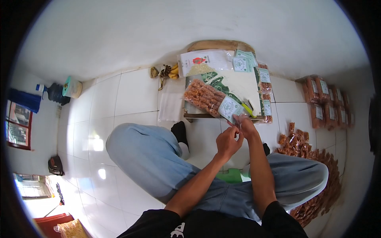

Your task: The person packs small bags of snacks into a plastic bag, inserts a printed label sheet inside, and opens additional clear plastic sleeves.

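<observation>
A clear plastic snack bag (203, 97) of reddish-brown pieces lies slanted across a low table (242, 85), a pale green label (230, 108) near its end toward me. My right hand (247, 127) is closed on that end of the bag, just past the label. Beside it my left hand (229, 142) is closed too, fingertips pinched together on the bag's loose plastic edge. Close above my right hand, a yellow-green cutter-like tool (249, 109) rests on the tabletop.
Filled bags (267, 108) line the table's right side; spare labels (243, 63) and a printed plastic pack (203, 61) lie at the back. Clear empty bags (171, 107) are left of the table. Right, bags stand stacked (328, 104) near a heap of wrapped pieces (317, 174).
</observation>
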Demonstrator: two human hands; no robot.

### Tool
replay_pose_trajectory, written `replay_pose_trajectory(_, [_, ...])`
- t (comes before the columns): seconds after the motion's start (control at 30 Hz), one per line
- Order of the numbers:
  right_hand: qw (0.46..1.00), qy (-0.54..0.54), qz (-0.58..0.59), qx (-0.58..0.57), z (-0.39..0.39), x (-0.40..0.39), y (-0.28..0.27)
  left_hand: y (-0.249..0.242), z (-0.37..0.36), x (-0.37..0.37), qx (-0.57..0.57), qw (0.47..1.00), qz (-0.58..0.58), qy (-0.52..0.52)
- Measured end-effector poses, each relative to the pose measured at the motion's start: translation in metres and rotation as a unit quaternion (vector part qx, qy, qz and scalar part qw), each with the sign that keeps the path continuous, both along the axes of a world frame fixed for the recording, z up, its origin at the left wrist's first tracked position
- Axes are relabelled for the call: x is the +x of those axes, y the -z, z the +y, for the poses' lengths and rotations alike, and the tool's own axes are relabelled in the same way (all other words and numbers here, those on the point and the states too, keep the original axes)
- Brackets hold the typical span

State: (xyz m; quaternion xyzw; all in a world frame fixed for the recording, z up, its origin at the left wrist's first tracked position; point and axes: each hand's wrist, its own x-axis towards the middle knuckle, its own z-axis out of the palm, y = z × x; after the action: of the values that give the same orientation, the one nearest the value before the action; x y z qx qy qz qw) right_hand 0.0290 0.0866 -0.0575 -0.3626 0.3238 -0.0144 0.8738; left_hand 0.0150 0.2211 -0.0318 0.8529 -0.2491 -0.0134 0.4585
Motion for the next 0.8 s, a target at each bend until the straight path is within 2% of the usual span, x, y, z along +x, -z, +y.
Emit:
replay_pose_trajectory(0.03, [1.000,-0.007,0.001,-0.002,0.000,0.000,0.004,0.000,0.001,0.000,-0.013,1.000,0.009,0.004])
replay_pose_trajectory(0.1, [0.996,-0.030,-0.012,-0.086,-0.008,-0.002,0.016,0.001,-0.001,0.004,-0.031,0.999,0.019,0.000])
replay_pose_trajectory(0.17, [0.995,-0.066,-0.027,-0.071,-0.014,-0.006,0.020,0.006,-0.002,0.012,-0.120,0.989,-0.012,-0.089])
replay_pose_trajectory(0.2, [0.993,-0.093,-0.043,-0.054,-0.015,-0.007,0.020,0.012,-0.003,0.019,-0.122,0.988,-0.009,-0.098])
replay_pose_trajectory(0.23, [0.993,-0.101,-0.039,-0.056,-0.015,-0.006,0.020,0.020,-0.002,0.029,-0.121,0.978,-0.011,-0.167])
replay_pose_trajectory(0.27, [0.995,-0.082,-0.018,-0.051,-0.015,-0.005,0.018,0.021,-0.001,0.037,-0.119,0.964,-0.012,-0.237])
replay_pose_trajectory(0.3, [0.997,-0.063,0.004,-0.046,-0.015,-0.003,0.015,0.021,0.000,0.044,-0.122,0.962,-0.010,-0.245])
replay_pose_trajectory(0.37, [0.996,-0.077,0.014,-0.051,-0.016,0.000,0.007,0.025,0.003,0.056,-0.216,0.915,0.202,-0.273])
replay_pose_trajectory(0.4, [0.995,-0.081,0.023,-0.053,-0.015,0.002,0.003,0.029,0.004,0.061,-0.260,0.886,0.281,-0.261])
replay_pose_trajectory(0.5, [0.991,-0.105,0.029,-0.077,-0.011,0.010,0.001,0.033,-0.005,0.058,-0.313,0.854,0.345,-0.233])
replay_pose_trajectory(0.63, [0.991,-0.071,0.038,-0.107,-0.011,0.006,0.006,0.038,-0.009,0.059,-0.343,0.828,0.378,-0.230])
replay_pose_trajectory(0.7, [0.998,-0.031,0.015,-0.051,-0.009,0.004,-0.003,0.045,-0.012,0.060,-0.360,0.828,0.360,-0.235])
replay_pose_trajectory(0.8, [0.998,-0.037,0.040,-0.030,-0.015,0.001,0.003,0.046,-0.016,0.059,-0.375,0.831,0.336,-0.235])
